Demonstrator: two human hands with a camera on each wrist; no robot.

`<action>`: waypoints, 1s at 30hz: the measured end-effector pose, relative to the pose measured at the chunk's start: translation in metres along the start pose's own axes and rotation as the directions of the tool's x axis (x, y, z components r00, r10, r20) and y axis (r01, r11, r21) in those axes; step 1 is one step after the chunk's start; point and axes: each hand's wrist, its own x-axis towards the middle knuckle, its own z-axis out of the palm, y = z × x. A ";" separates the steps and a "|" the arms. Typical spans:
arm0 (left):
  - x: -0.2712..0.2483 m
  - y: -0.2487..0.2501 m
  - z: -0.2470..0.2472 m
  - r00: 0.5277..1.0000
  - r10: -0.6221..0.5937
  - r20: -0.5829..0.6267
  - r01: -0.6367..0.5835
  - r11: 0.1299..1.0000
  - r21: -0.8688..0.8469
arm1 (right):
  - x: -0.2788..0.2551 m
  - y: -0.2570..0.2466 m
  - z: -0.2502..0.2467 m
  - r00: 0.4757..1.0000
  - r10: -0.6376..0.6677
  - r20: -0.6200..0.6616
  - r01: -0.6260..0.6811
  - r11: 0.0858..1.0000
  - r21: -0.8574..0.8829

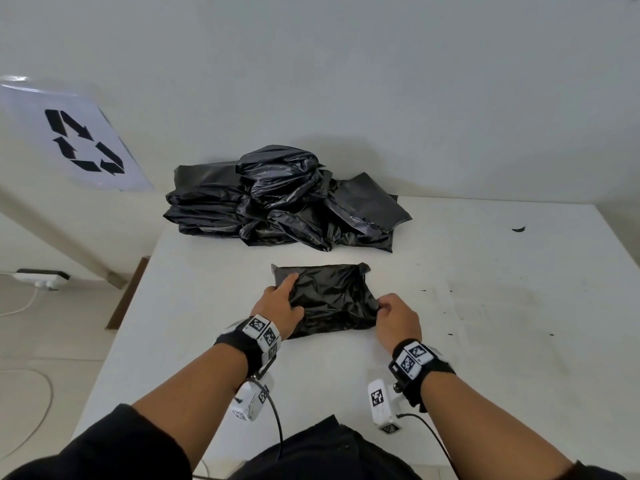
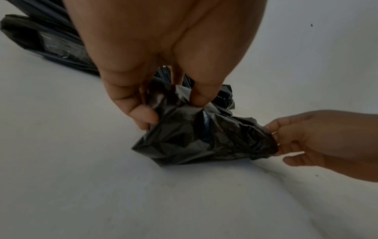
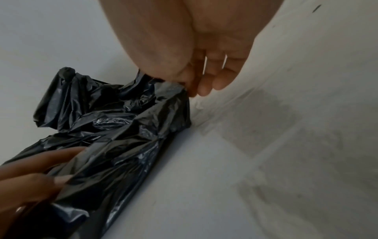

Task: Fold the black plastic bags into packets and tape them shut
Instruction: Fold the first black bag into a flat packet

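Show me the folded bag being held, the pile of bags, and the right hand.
folded bag (image 1: 329, 296), head view, crinkled top face.
pile of bags (image 1: 277, 199), head view, middle of heap.
right hand (image 1: 398, 318), head view, back of hand.

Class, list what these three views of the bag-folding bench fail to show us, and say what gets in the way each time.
- Tape: none shows in any view, so no telling where it is.
- Left hand: in the head view its back hides the fingertips on the folded bag.
- Pile of black bags: overlapping bags make a count impossible.
- Dark speck on the table: too small to identify.
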 end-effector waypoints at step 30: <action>0.008 0.001 -0.022 0.847 0.508 -0.157 -0.361 0.766 0.531 | -0.003 -0.020 0.024 0.737 -0.419 0.531 0.651 0.650 -0.392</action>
